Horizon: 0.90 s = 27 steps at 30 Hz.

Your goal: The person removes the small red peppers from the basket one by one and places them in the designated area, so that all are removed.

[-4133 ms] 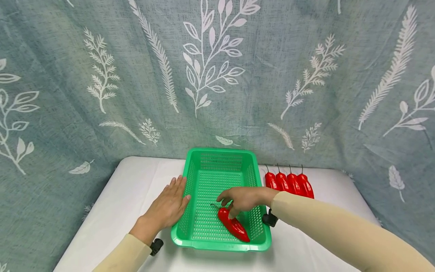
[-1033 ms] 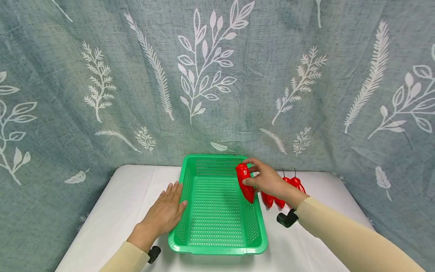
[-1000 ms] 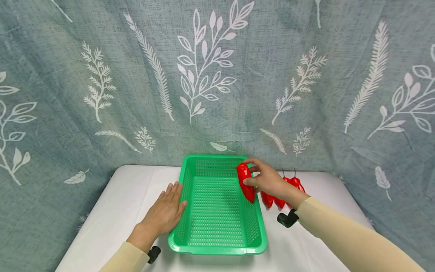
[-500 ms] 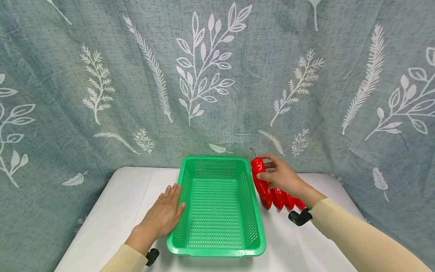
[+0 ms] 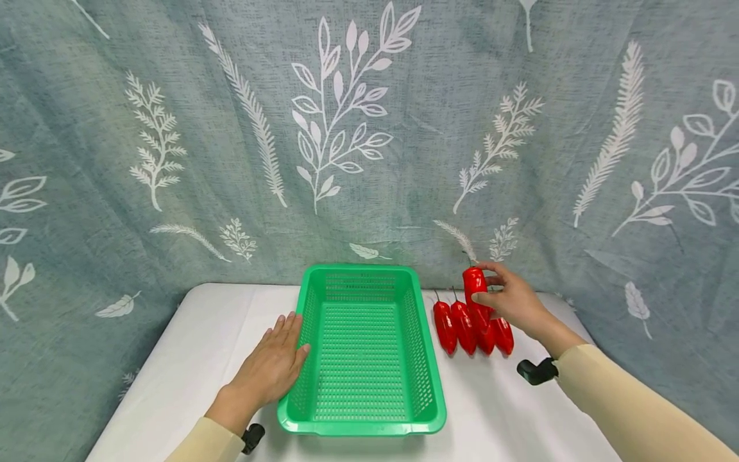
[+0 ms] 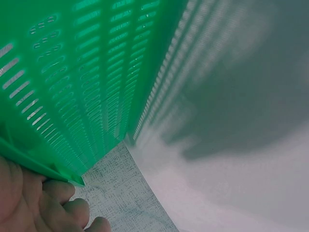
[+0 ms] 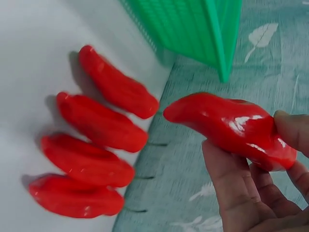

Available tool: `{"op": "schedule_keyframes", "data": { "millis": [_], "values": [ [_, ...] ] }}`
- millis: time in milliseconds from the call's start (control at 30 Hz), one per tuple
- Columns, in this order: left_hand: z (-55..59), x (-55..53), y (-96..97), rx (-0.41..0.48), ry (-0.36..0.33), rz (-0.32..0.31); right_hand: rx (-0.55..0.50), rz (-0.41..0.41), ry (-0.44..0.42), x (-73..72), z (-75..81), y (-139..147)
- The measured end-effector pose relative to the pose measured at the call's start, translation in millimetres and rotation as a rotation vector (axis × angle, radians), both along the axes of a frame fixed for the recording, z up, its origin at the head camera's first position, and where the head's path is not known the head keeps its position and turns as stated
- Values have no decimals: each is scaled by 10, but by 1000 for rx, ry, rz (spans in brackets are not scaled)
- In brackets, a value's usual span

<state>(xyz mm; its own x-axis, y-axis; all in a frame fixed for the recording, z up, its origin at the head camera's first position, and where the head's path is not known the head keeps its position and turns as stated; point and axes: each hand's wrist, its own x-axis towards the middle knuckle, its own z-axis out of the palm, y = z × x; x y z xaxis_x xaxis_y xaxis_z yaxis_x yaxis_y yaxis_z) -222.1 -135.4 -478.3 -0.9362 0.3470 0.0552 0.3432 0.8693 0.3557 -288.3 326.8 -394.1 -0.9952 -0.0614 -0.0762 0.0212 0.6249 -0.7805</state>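
A red pepper [image 7: 227, 125] is held up between the thumb and fingers of my right hand [image 5: 516, 301], its narrow tip pointing down in the head view. Below and behind it, several like red peppers [image 5: 445, 327] lie in a row on the white table, right of the green basket [image 5: 362, 428]. In the right wrist view a gap parts the held pepper from the row. My left hand [image 5: 267, 359] rests with straight fingers along the basket's left rim; the left wrist view shows its fingertips [image 6: 77, 210] at the rim's edge. Nothing lies in the basket.
The white table [image 5: 231, 321] reaches back to a grey-green leaf-patterned curtain [image 5: 369, 160]. The basket stands mid-table with raised, slotted walls. A black wrist camera [image 5: 537, 371] sits below the right wrist, another [image 5: 253, 438] below the left.
Earlier the pepper lay in the basket under my right hand. That hand has taken hold of it, lifted it over the right rim and carried it right above the row. My left hand stays at the rim.
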Motion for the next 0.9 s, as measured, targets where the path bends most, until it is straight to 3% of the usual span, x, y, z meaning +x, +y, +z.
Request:
{"op": "schedule_keyframes", "data": {
  "millis": [333,900],
  "values": [
    [-11,2,-17,10,3,2,97,-29,51,8,-111,285],
    [0,-6,2,3,10,1,190,-128,-36,-83,-469,924]
  ]
}}
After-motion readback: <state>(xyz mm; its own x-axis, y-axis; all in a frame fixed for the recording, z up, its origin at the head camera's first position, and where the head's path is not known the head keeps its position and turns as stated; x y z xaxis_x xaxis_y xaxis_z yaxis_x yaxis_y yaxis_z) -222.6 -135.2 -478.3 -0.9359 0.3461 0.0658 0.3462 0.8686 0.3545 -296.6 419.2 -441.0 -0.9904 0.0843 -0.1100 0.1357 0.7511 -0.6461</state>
